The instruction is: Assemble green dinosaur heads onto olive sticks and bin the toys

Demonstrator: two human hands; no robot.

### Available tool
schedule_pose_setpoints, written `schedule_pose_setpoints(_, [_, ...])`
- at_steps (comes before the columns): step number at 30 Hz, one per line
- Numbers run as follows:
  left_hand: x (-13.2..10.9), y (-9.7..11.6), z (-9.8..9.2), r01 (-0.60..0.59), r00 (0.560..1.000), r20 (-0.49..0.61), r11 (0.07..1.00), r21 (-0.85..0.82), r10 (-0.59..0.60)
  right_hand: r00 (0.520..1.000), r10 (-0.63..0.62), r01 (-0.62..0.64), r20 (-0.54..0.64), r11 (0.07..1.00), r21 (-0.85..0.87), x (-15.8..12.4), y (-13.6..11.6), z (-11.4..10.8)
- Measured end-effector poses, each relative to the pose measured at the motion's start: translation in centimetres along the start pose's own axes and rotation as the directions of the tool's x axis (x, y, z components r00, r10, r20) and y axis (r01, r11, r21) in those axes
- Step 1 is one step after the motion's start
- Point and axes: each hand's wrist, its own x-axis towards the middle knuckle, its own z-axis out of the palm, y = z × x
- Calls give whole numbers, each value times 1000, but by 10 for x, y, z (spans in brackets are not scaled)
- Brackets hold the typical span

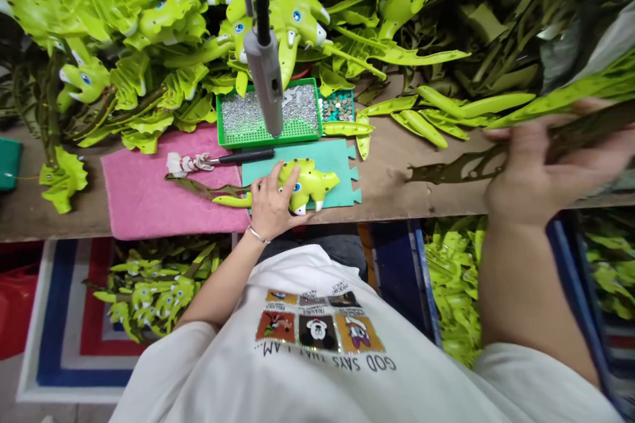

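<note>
My left hand (272, 197) grips a yellow-green plastic toy dinosaur (312, 184) lying on a teal foam mat (342, 172). Its fingers bend over the head end, and a dark olive plastic strip (203, 188) and a yellow-green piece (229, 201) stick out on the left. To the right, my right hand (550, 152) is closed on a long dark olive plastic part (466, 168) raised near the bench; motion smears it. Directly above the mat hangs a grey electric screwdriver (265, 73), touched by neither hand.
A green tray (221, 122) of small metal screws stands behind the mat, with a teal tray (347, 106) beside it. A black-handled tool (243, 156) lies on a pink cloth (133, 192). Yellow-green dinosaur parts (163, 20) pile up along the back; blue crates (397, 271) stand below.
</note>
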Motion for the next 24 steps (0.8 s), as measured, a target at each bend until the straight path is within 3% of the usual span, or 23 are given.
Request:
schedule_pose_setpoints(1, [0, -1, 0, -5, 1000, -7, 1000, -15, 5, 998, -36, 35, 56, 999, 19, -19, 3, 4])
schedule_pose_setpoints(3, [-1, -3, 0, -16, 999, -34, 999, -45, 14, 985, 18, -11, 173, 999, -42, -47, 12, 7])
schedule_pose_setpoints(5, [-4, -4, -1, -32, 996, -82, 997, -67, 26, 955, 229, -196, 189, 964, -180, -68, 18, 5])
schedule_pose_setpoints(8, [-8, -5, -5, -66, 984, -171, 993, -94, 49, 853, 478, -439, 211, 874, -207, -95, 13, 9])
schedule_pose_setpoints(10, [-11, -4, -8, -89, 974, -218, 991, -101, 65, 754, 550, -541, 358, 830, -137, -112, 1, 21])
schedule_pose_setpoints(13, [-14, -2, -11, -125, 961, -260, 987, -98, 95, 517, 578, -679, 632, 726, -108, -134, -17, 48])
schedule_pose_setpoints(15, [-15, -2, -12, -134, 962, -250, 986, -101, 106, 410, 576, -737, 707, 666, -115, -142, -23, 63])
schedule_pose_setpoints(18, [-18, -4, -13, -100, 979, -190, 990, -104, 79, 368, 585, -768, 723, 630, -119, -149, -24, 74])
schedule_pose_setpoints(24, [-20, -5, -8, -37, 992, -127, 993, -116, 22, 427, 576, -729, 697, 676, -112, -154, -20, 73])
